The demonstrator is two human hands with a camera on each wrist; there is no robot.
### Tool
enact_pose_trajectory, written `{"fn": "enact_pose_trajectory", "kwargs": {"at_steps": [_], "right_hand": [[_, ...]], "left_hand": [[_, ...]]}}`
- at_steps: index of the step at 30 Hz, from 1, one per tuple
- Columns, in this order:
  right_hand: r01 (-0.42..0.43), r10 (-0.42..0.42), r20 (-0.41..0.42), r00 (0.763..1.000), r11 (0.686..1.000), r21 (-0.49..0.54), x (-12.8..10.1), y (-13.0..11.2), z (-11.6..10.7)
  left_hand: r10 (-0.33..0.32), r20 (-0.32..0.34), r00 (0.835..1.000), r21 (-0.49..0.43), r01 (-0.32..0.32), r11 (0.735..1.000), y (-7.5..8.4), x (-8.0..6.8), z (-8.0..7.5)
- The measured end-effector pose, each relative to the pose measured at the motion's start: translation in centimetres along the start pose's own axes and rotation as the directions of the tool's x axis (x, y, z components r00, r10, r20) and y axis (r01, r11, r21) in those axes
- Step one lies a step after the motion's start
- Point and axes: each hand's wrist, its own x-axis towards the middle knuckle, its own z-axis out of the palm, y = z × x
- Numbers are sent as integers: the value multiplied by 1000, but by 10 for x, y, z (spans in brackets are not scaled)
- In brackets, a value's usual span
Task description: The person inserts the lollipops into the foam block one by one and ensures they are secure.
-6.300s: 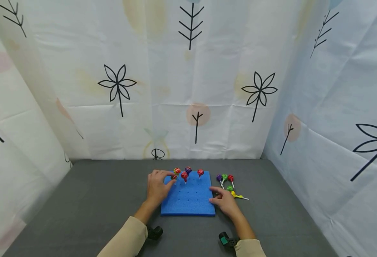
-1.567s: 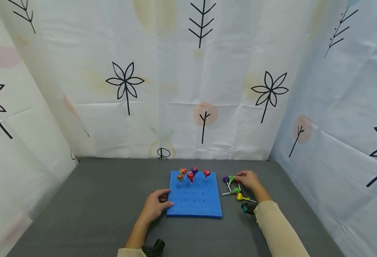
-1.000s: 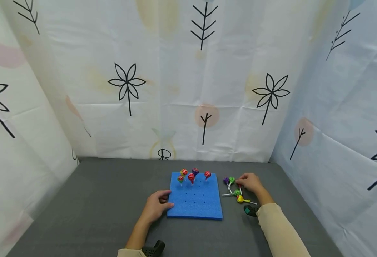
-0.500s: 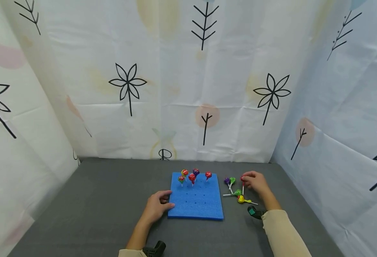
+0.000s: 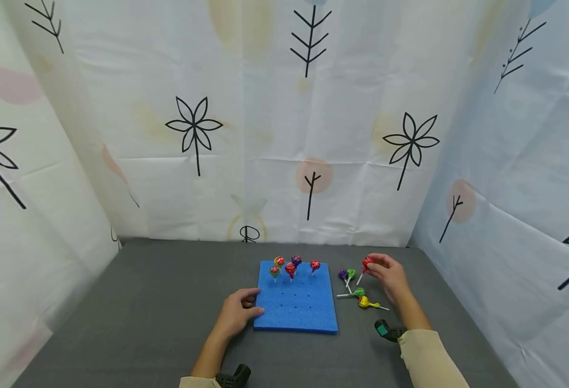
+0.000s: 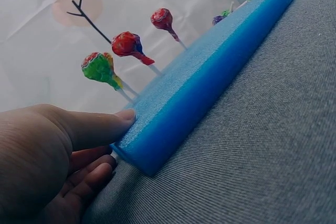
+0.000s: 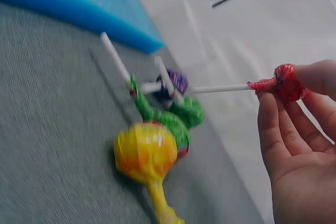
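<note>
My right hand [image 5: 388,274] pinches a red-wrapped lollipop [image 5: 367,262] by its head, raised off the table with the white stick slanting down to the left. In the right wrist view, thumb and fingers hold that candy [image 7: 289,82]. At the left edge of the blue foam board [image 5: 294,318], my left hand [image 5: 234,312] holds on; the left wrist view shows its thumb on the top face and the other fingers beside the edge, partly hidden. Several lollipops stand upright in the board's far rows, among them a green-and-red one [image 5: 274,270] and a red one [image 5: 315,265].
Right of the board lie loose lollipops: a purple one [image 5: 343,274], a green one [image 5: 351,274], another green one [image 5: 359,292] and a yellow one [image 5: 364,302]. Small holes dot the board's nearer part. Patterned white cloth walls [image 5: 265,124] enclose the grey table [image 5: 168,302].
Earlier my left hand was at the green-and-red lollipop on the board; it moved to the board's left edge. My right hand reached the loose lollipops, took the red one and lifted it, tilting its stick.
</note>
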Motion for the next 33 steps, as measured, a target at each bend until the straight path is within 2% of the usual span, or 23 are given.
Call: {"fn": "enact_pose_trajectory", "kwargs": {"at_steps": [9, 17, 21, 27, 33], "right_hand": [[116, -118, 38, 992, 991, 66, -25, -10, 24], [74, -74, -22, 997, 997, -3, -45, -9, 48], [113, -112, -40, 993, 993, 31, -52, -4, 60], [170, -166, -63, 984, 984, 61, -51, 5, 76], [120, -123, -107, 987, 992, -36, -46, 10, 88]], "left_hand": [[14, -12, 1000, 1, -14, 1000, -1, -1, -1], [-1, 11, 1000, -5, 1, 1000, -2, 0, 0], [8, 12, 1000, -7, -8, 1000, -2, -1, 0], [7, 5, 1000, -2, -7, 1000, -1, -1, 0], [7, 12, 1000, -7, -7, 1000, 0, 0, -1]]}}
